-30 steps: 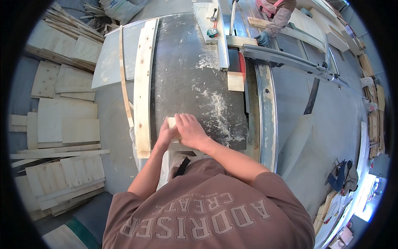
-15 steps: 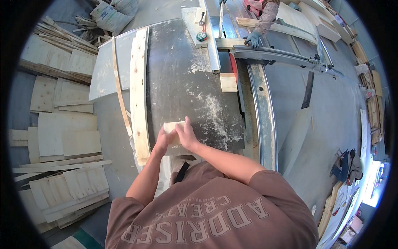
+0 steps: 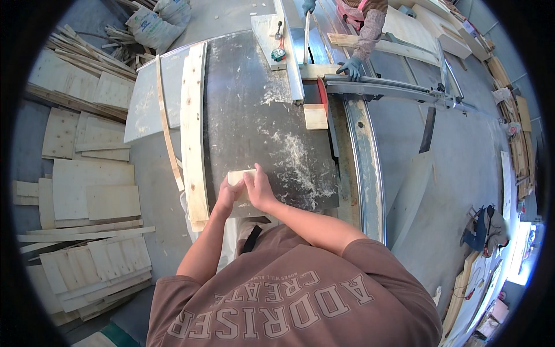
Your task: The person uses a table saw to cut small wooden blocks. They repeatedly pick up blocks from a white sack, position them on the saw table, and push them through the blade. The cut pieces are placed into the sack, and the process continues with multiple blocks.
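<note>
Saw table: dark top, dusted with sawdust just right of the fingers and up toward the blade slot. Long pale board lies along the table's left edge, just left of the left-hand fingers, with a thin curved strip beyond it. Cut panels are stacked on the floor, well left of both hands. Small offcut sits by the red blade guard, well ahead of the fingertips. A co-worker's gloved hand rests on the far rail, well apart.

Small wood block: flat on the table at the near edge, between both hands. Left hand is curled around its left side, and right hand lies over its right end, fingers bent down onto it. Both look closed on it, though the underside of the grip is hidden.

Handling, my read: light, stiff, dry softwood, not fragile. Sawdust underneath makes it prone to skid. Best held by the two short ends, fingertips on the side faces.
</note>
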`<state>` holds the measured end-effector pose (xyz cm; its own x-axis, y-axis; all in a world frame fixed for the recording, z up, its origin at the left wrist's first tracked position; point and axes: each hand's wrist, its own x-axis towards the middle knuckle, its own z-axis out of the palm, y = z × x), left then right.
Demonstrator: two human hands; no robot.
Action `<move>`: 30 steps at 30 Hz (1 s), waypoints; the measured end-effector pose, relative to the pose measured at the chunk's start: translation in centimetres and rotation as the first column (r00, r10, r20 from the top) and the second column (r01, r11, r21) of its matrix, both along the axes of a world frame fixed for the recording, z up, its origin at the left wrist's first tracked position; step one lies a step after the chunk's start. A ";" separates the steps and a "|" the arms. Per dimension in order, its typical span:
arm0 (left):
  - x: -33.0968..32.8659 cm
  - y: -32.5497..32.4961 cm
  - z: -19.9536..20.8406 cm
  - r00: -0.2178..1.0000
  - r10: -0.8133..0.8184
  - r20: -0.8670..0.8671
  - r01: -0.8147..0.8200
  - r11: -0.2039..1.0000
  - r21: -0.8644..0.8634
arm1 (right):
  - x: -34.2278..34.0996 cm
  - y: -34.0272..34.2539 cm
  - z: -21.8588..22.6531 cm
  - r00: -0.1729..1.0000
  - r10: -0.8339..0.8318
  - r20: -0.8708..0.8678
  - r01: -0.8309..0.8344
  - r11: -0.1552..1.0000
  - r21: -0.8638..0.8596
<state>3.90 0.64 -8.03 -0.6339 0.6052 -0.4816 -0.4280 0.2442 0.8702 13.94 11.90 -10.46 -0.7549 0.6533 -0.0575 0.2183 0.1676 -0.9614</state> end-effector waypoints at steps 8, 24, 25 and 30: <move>0.4 -0.1 0.2 1.000 0.021 -0.012 -0.021 1.000 0.011 | 0.1 -0.1 -0.1 1.000 0.000 -0.005 0.000 1.000 -0.002; 0.5 0.1 1.1 1.000 0.013 0.001 -0.013 1.000 -0.018 | 0.1 0.1 0.3 0.999 0.037 0.025 -0.036 0.999 -0.041; 0.5 0.0 0.9 1.000 0.019 0.007 -0.019 1.000 -0.012 | 0.1 0.1 0.3 0.999 0.039 0.027 -0.038 0.998 -0.040; 0.2 0.0 0.5 1.000 0.010 0.022 -0.010 1.000 0.002 | 0.3 0.7 0.7 0.991 0.096 0.094 -0.089 0.993 -0.079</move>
